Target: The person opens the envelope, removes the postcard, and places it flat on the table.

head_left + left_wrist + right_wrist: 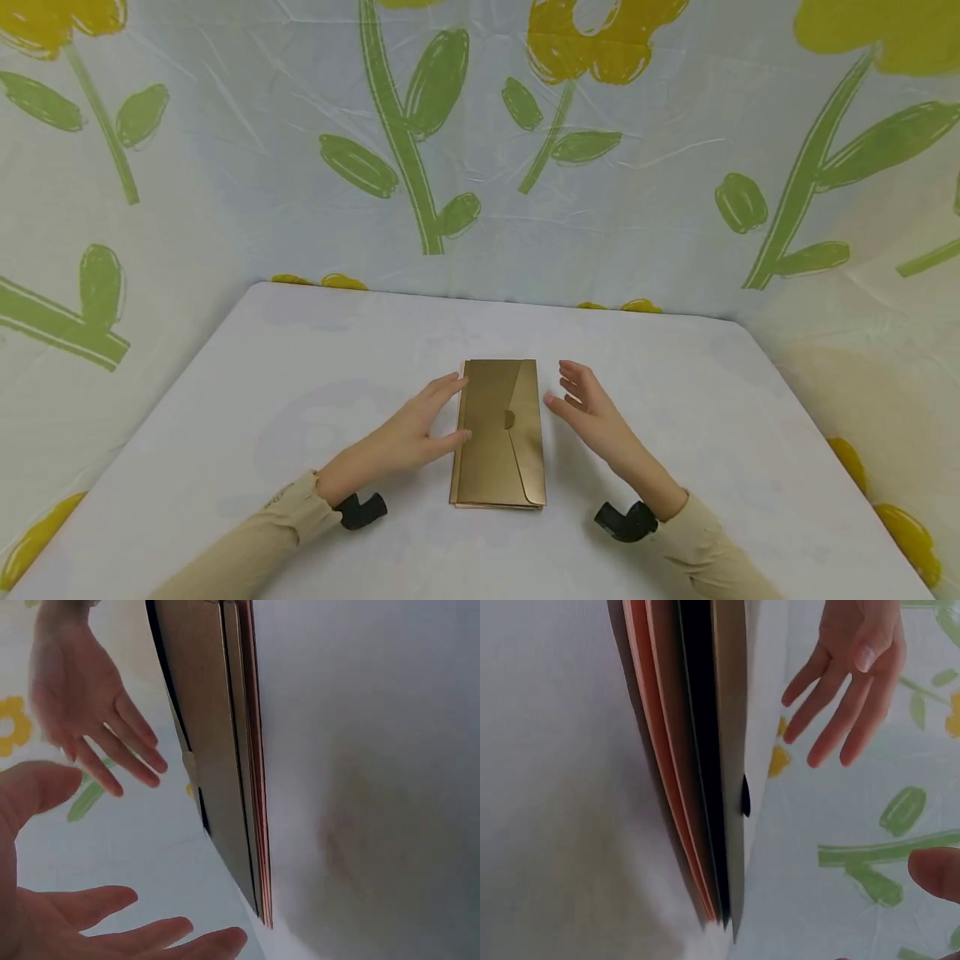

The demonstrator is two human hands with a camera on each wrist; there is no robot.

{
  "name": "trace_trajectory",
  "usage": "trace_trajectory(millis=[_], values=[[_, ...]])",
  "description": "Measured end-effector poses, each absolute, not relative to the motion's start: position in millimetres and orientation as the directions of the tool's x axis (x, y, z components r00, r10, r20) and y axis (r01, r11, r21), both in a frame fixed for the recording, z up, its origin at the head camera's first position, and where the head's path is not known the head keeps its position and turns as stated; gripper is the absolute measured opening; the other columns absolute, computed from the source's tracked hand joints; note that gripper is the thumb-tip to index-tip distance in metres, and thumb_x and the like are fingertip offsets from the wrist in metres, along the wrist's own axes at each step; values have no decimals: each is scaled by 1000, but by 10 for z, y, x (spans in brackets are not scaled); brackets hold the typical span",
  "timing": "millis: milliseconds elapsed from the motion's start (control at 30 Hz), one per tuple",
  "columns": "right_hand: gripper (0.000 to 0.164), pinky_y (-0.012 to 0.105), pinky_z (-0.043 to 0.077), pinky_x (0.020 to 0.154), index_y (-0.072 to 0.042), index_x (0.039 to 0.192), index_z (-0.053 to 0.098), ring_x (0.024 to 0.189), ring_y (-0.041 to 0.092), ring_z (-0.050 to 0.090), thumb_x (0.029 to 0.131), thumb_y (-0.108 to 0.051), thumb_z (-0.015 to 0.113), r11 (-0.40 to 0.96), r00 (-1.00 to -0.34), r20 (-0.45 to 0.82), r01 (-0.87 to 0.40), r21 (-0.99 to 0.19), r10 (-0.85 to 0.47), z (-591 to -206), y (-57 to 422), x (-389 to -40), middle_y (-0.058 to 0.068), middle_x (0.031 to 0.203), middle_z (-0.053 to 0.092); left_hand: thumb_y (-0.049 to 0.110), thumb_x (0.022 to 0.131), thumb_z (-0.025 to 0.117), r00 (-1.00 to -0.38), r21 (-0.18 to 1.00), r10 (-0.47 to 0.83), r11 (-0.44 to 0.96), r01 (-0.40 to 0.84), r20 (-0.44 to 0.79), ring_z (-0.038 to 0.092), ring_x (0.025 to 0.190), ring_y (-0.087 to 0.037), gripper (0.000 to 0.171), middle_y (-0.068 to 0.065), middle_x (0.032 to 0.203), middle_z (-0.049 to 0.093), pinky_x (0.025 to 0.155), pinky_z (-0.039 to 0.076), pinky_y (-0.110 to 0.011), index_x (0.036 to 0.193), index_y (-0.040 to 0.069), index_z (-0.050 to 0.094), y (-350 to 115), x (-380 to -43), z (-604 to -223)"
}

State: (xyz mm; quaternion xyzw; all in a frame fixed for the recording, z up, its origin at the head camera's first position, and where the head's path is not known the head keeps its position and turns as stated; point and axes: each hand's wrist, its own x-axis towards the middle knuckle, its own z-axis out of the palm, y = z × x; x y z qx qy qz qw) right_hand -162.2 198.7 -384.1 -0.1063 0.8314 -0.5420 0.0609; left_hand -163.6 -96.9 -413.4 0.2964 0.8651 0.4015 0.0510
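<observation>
A gold envelope [487, 450] with a tucked flap lies flat on top of a small stack, lengthwise away from me. Beneath it, orange-pink envelopes [660, 724] show at the edge in the right wrist view, with a dark layer between. My left hand [411, 429] hovers at the stack's left side, fingers extended and thumb apart, fingertips overlapping the left edge in the head view. Just off the right side is my right hand [592, 414], fingers loosely bent, a gap showing between it and the envelope. Neither hand grips anything.
A white-covered table [360, 333] carries the stack near its middle. Behind it and at both sides hangs a pale cloth [277, 167] printed with yellow flowers and green stems. Black wrist mounts [362, 510] sit below both wrists, close over the table.
</observation>
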Motion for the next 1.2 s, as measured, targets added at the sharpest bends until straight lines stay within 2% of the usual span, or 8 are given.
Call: trace_trajectory(millis=[133, 233, 400, 500, 633, 767, 967, 1200], values=[[73, 53, 24, 115, 1, 153, 22, 147, 42, 21, 96, -17, 64, 373, -968, -98, 5, -928, -230, -3971, 1885, -1645, 24, 160, 20, 40, 93, 68, -776, 755, 630, 506, 418, 8, 11, 149, -38, 92, -20, 164, 2, 114, 23, -58, 159, 7, 13, -868, -1665, -4210], [75, 55, 26, 114, 5, 152, 24, 145, 43, 23, 94, -14, 66, 385, -969, -140, 52, -921, -203, -4053, 1809, -1648, 27, 158, 24, 47, 89, 72, -758, 752, 646, 541, 376, -87, -2, 149, -39, 105, -21, 163, -10, 116, 14, -59, 160, 9, 5, -803, -1669, -4230], [68, 56, 35, 108, 12, 146, 33, 135, 44, 40, 90, -7, 67, 397, -982, -131, 66, -915, -139, -4121, 1715, -1648, 32, 145, 42, 54, 80, 79, -752, 719, 638, 600, 351, -166, -14, 147, -43, 120, -25, 160, -18, 116, 5, -61, 160, 11, 1, -711, -1673, -4253], [64, 46, 49, 95, 15, 143, 37, 121, 40, 54, 89, -3, 65, 377, -983, -139, 83, -923, -122, -4141, 1692, -1667, 32, 134, 51, 56, 76, 81, -744, 687, 637, 634, 356, -202, -18, 145, -43, 125, -25, 159, -23, 116, 2, -60, 160, 12, 0, -683, -1668, -4273], [58, 32, 54, 75, 18, 139, 41, 98, 29, 65, 87, 4, 62, 355, -979, -142, 81, -932, -149, -4157, 1700, -1716, 32, 121, 60, 57, 71, 84, -732, 668, 645, 646, 369, -219, -20, 145, -42, 129, -26, 157, -25, 117, 1, -58, 160, 10, 2, -672, -1650, -4298], [56, 29, 52, 67, 19, 136, 44, 81, 21, 66, 84, 10, 61, 374, -978, -129, 59, -926, -167, -4175, 1724, -1756, 30, 113, 63, 57, 70, 85, -730, 666, 648, 645, 375, -217, -16, 146, -43, 130, -24, 157, -26, 118, 4, -55, 160, 8, 5, -677, -1632, -4309], [55, 28, 51, 64, 18, 134, 48, 76, 20, 66, 81, 13, 63, 411, -979, -127, 53, -910, -156, -4201, 1720, -1766, 25, 116, 56, 57, 69, 86, -735, 656, 648, 646, 389, -202, -8, 143, -54, 129, -24, 157, -28, 116, 15, -57, 159, 4, 10, -698, -1606, -4322], [55, 29, 49, 60, 18, 131, 52, 68, 21, 65, 78, 16, 62, 444, -979, -118, 32, -896, -166, -4189, 1697, -1777, 20, 85, 71, 58, 69, 85, -734, 617, 643, 673, 407, -217, -11, 147, -43, 129, -23, 158, -26, 118, 15, -52, 158, 1, 11, -715, -1590, -4289]])
